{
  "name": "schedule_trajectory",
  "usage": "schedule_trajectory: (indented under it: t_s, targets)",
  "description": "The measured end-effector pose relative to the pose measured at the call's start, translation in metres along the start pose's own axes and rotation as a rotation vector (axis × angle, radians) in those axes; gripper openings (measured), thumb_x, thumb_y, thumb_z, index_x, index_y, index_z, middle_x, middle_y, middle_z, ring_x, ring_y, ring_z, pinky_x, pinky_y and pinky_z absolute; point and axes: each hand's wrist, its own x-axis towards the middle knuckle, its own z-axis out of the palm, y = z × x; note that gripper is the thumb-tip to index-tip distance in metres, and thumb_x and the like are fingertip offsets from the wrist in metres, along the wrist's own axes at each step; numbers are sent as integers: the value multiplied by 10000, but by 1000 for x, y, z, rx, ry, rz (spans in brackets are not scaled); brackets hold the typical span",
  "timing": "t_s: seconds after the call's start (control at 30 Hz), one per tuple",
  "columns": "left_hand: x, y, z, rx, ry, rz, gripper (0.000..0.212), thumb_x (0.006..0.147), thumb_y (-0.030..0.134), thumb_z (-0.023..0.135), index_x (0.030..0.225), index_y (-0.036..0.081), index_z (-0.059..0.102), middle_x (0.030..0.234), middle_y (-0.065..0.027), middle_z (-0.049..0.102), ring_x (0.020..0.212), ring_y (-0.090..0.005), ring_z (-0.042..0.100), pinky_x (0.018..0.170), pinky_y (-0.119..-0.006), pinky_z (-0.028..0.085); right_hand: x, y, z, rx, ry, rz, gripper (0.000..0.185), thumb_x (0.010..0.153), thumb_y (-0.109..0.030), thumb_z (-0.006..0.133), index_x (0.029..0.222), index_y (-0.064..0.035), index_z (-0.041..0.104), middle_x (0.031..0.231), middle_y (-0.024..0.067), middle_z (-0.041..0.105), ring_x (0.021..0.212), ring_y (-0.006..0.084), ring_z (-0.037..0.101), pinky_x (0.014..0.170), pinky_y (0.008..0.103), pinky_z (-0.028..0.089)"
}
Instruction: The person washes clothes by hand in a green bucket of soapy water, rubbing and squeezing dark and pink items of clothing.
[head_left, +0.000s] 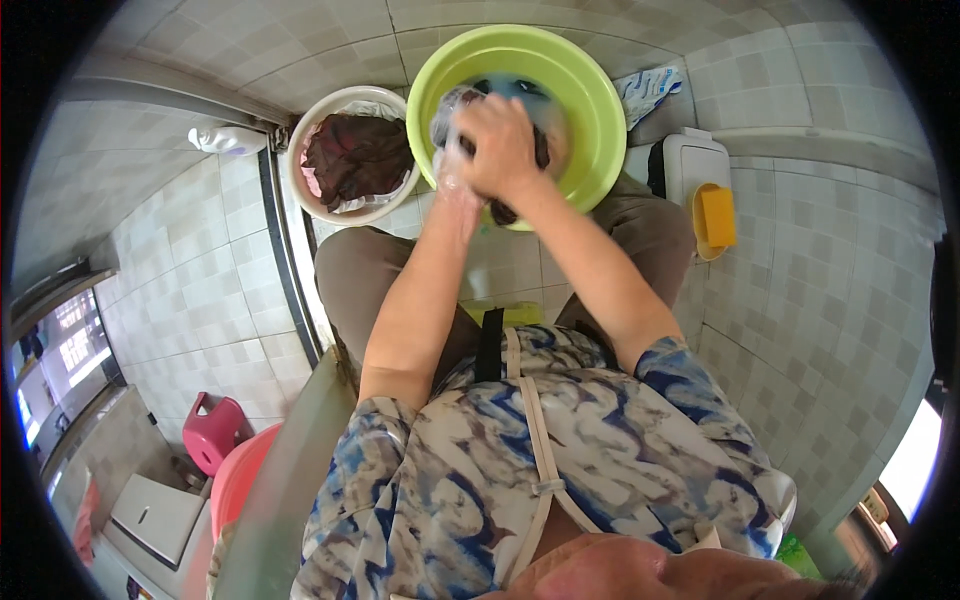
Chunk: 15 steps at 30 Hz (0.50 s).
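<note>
A lime-green plastic basin (600, 97) stands on the tiled floor between my knees, with bluish water and dark cloth in it. Over its near left part, my right hand (499, 139) is curled on a dark wet cloth (504, 214), part of which hangs down at the near rim. My left hand (450, 146), wet with suds, is pressed close against the other hand on the same cloth. Both hands are somewhat blurred, and some fingers are hidden. White suds (450, 112) show beside them.
A smaller whitish basin (300, 176) holding dark brown and light clothes touches the green one at the left. A white bottle (229, 140) lies farther left. At the right are a plastic packet (649, 94), a white lidded bin (696, 161) and an orange sponge (718, 216) on a yellow dish.
</note>
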Motion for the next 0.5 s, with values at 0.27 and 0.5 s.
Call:
schedule_trajectory:
  t_s: [0.27, 0.5]
  targets:
    - [-9, 34, 69, -262, 168, -319, 377, 945, 341, 437, 1183, 74, 558, 1142, -91, 610, 1013, -253, 598, 895, -415, 491, 10, 83, 11, 615, 174, 501, 313, 800, -250, 631, 1053, -70, 585, 1009, 85, 629, 924, 199, 595, 864, 321, 449]
    - [-12, 54, 90, -322, 170, -280, 525, 928, 471, 402, 1235, 66, 532, 1206, -137, 567, 1085, -317, 552, 954, -461, 455, -51, 67, 0, 1451, -80, 1278, 735, 864, -588, 473, 1360, -55, 373, 1331, 117, 469, 1171, 251, 505, 1000, 397, 412]
